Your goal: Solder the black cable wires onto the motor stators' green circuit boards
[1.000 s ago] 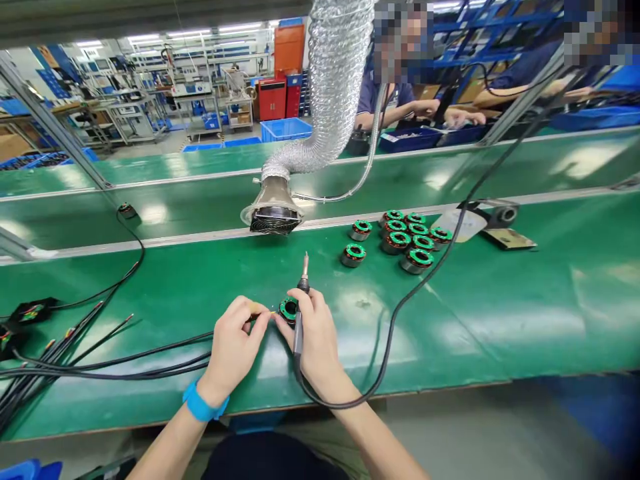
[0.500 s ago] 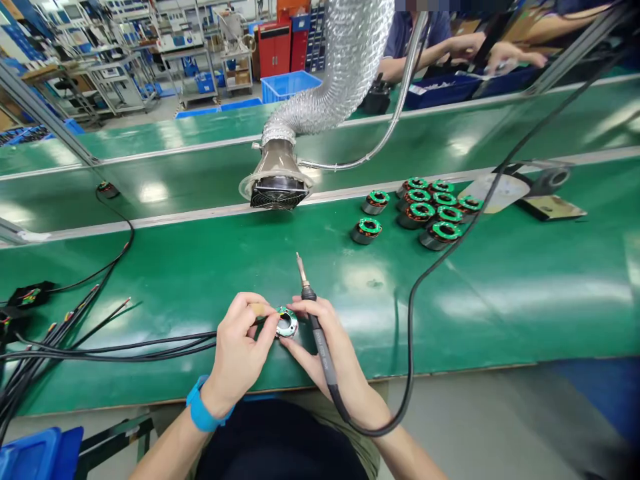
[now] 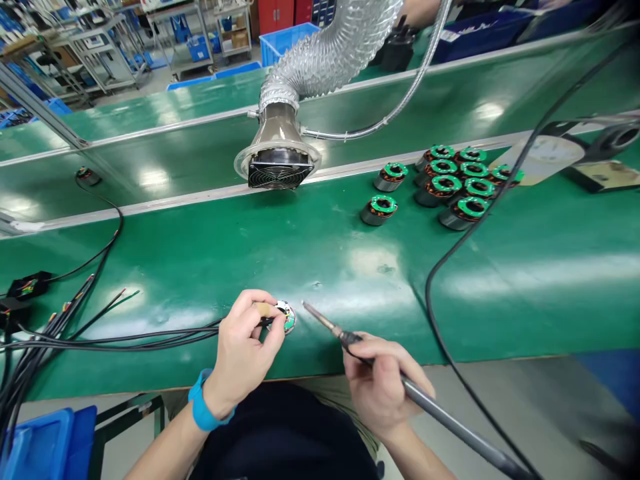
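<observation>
My left hand (image 3: 249, 340) pinches the end of a black cable (image 3: 205, 329) against a small round part with a green circuit board on top (image 3: 289, 321). The fingers cover much of that part, so the wire ends are mostly hidden. A tan cover wraps the index fingertip. My right hand (image 3: 385, 383) grips a soldering iron (image 3: 353, 343) like a pen. Its bare metal tip points up and left, just right of the board and apart from it.
A fume extractor (image 3: 280, 170) hangs over the green bench (image 3: 200, 247). Several stators with green boards (image 3: 383, 205) stand at the back right. More black cables (image 3: 65, 327) lie to the left. The iron's cord (image 3: 430, 293) loops across the right side.
My right hand has let go of the round part, moved right and taken a pen grip on the soldering iron, tip now near the board. The part has turned; the view has tilted down.
</observation>
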`<state>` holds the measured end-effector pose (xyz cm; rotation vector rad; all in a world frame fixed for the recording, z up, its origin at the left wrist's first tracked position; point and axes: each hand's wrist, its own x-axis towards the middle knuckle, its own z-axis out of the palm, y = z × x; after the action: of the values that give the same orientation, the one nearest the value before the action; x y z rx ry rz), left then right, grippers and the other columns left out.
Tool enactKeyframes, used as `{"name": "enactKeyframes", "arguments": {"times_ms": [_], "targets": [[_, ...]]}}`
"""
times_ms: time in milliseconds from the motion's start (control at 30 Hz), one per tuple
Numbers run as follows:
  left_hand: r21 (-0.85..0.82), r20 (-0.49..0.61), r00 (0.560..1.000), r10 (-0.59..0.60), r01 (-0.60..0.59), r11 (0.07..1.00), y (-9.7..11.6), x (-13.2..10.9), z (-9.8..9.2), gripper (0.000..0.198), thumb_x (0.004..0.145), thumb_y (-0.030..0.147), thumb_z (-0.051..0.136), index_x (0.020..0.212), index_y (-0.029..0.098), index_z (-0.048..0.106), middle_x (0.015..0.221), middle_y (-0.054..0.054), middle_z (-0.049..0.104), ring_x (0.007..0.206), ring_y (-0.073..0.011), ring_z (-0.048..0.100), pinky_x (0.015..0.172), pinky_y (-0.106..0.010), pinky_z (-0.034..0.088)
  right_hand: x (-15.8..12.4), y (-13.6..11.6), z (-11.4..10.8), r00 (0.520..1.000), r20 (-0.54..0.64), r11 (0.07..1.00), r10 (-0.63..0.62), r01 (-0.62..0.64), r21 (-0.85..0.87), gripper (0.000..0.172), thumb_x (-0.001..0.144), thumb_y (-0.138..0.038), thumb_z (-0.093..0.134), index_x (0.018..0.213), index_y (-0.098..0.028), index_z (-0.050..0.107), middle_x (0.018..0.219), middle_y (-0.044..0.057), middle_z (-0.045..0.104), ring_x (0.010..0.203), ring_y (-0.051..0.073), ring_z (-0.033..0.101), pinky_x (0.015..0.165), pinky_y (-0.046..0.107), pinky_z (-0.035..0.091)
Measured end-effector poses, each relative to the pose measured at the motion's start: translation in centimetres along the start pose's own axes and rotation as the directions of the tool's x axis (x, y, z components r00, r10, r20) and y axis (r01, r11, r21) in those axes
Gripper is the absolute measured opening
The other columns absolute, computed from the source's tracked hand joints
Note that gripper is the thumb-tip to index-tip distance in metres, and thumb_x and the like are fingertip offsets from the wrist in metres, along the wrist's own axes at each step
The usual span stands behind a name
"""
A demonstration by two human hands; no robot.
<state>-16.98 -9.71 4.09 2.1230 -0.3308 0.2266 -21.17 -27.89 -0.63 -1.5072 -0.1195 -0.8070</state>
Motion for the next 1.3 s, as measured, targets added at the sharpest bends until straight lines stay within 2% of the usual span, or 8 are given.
{"name": "enactKeyframes", "arguments": {"times_ms": [133,367,600,767,900,1000,1167,1300], "targets": [[-0.036,-0.002,1.0,-0.011,0.011,0.999,-0.05,0.1,0.07,0.01,0.096,0.015,0.065,0.087,0.017,0.068,0.1,-0.005,0.065,0.054,-0.003,0.042,0.045,-0.018,0.032,-0.74,0.2,-0.18,0.999,-0.037,0.999,-0.014,0.015,0.028,0.03,0.102,-0.016,0.047,0.084,-0.02,0.071,0.051,-0.005,0.05,0.047,0.015,0.05,0.065,0.035,0.052],[-0.053,-0.002,1.0,-0.01,0.01,0.999,-0.13,0.1,0.13,0.009,0.096,0.016,0.066,0.088,0.017,0.068,0.1,-0.005,0.064,0.056,-0.0035,0.045,0.045,-0.018,0.032,-0.69,-0.01,-0.58,0.996,0.09,0.998,0.02,-0.014,-0.066,0.033,0.103,-0.016,0.046,0.084,-0.02,0.073,0.051,-0.003,0.052,0.05,0.017,0.053,0.065,0.037,0.052],[-0.045,0.007,1.0,0.004,-0.004,0.999,-0.07,0.06,0.1,0.009,0.096,0.012,0.066,0.089,0.016,0.068,0.101,-0.004,0.063,0.057,-0.0022,0.043,0.046,-0.017,0.032,-0.66,-0.12,-0.45,0.999,0.053,0.997,0.0,0.004,-0.074,0.031,0.101,-0.015,0.049,0.085,-0.022,0.074,0.051,-0.005,0.052,0.05,0.017,0.054,0.065,0.035,0.053],[-0.026,-0.003,1.0,0.018,-0.018,0.999,-0.04,0.11,0.13,0.008,0.095,0.012,0.066,0.089,0.016,0.069,0.1,-0.005,0.064,0.057,-0.0028,0.045,0.045,-0.017,0.031,-0.73,-0.19,-0.68,0.991,0.074,0.991,0.113,-0.107,-0.08,0.036,0.106,-0.021,0.046,0.083,-0.019,0.074,0.047,-0.006,0.049,0.042,0.015,0.051,0.066,0.036,0.056],[0.019,-0.019,0.999,0.035,-0.035,0.999,0.0,0.11,0.2,0.008,0.094,0.013,0.067,0.088,0.016,0.069,0.099,-0.006,0.066,0.058,-0.004,0.048,0.046,-0.017,0.032,-0.86,-0.24,-0.98,0.97,0.075,0.969,0.229,-0.221,-0.106,0.041,0.108,-0.03,0.046,0.082,-0.017,0.074,0.05,-0.003,0.054,0.04,0.015,0.053,0.064,0.035,0.057],[0.038,-0.023,0.999,0.042,-0.041,0.998,0.14,0.08,0.2,0.008,0.094,0.013,0.068,0.087,0.016,0.07,0.099,-0.005,0.066,0.057,-0.0035,0.046,0.045,-0.017,0.033,-0.83,-0.25,-0.89,0.978,0.077,0.981,0.193,-0.19,-0.041,0.036,0.107,-0.024,0.047,0.086,-0.018,0.075,0.051,-0.005,0.054,0.042,0.014,0.055,0.065,0.033,0.056],[0.043,-0.028,0.999,0.035,-0.034,0.998,0.34,0.08,0.21,0.009,0.094,0.014,0.067,0.086,0.016,0.07,0.099,-0.005,0.067,0.055,-0.0035,0.044,0.045,-0.018,0.032,-0.56,-0.24,-0.27,0.99,-0.031,0.99,0.14,-0.139,0.031,0.033,0.103,-0.02,0.047,0.086,-0.019,0.074,0.047,-0.006,0.049,0.039,0.014,0.048,0.065,0.036,0.054],[0.067,-0.028,0.999,0.044,-0.043,0.997,0.33,0.0,0.21,0.009,0.095,0.014,0.067,0.086,0.016,0.069,0.1,-0.005,0.067,0.053,-0.0027,0.04,0.045,-0.019,0.031,-0.45,-0.17,-0.13,0.995,-0.014,0.995,0.103,-0.103,0.019,0.032,0.104,-0.019,0.047,0.089,-0.019,0.074,0.05,-0.006,0.052,0.04,0.013,0.05,0.062,0.034,0.053]]}}
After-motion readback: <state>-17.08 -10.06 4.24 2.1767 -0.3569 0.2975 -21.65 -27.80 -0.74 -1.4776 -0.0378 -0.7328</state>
